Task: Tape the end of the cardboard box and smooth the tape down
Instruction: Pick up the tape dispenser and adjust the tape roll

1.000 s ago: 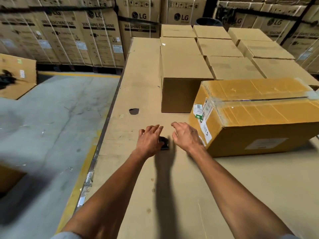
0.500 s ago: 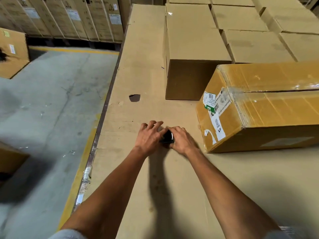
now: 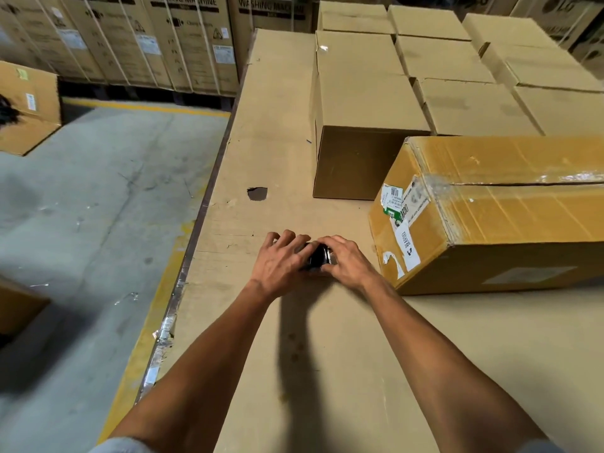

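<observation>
A long yellowish cardboard box [image 3: 510,214] lies on its side at the right of the cardboard-covered table [image 3: 327,371]. Its near end carries white labels and clear tape over the top seam. Left of that end, a small dark object [image 3: 316,258], maybe a tape roll, sits between both hands just above the table. My left hand [image 3: 277,263] curls around its left side. My right hand [image 3: 346,261] grips its right side. Most of the object is hidden by the fingers.
A plain brown box [image 3: 356,125] stands behind the hands, with several more boxes in rows at the back right. A dark hole [image 3: 257,193] marks the table covering. The table's left edge [image 3: 183,276] drops to a concrete floor. Washing machine cartons line the far wall.
Both hands closed in from either side of the small dark object and now hold it together. The view has tilted down and nearer the table.
</observation>
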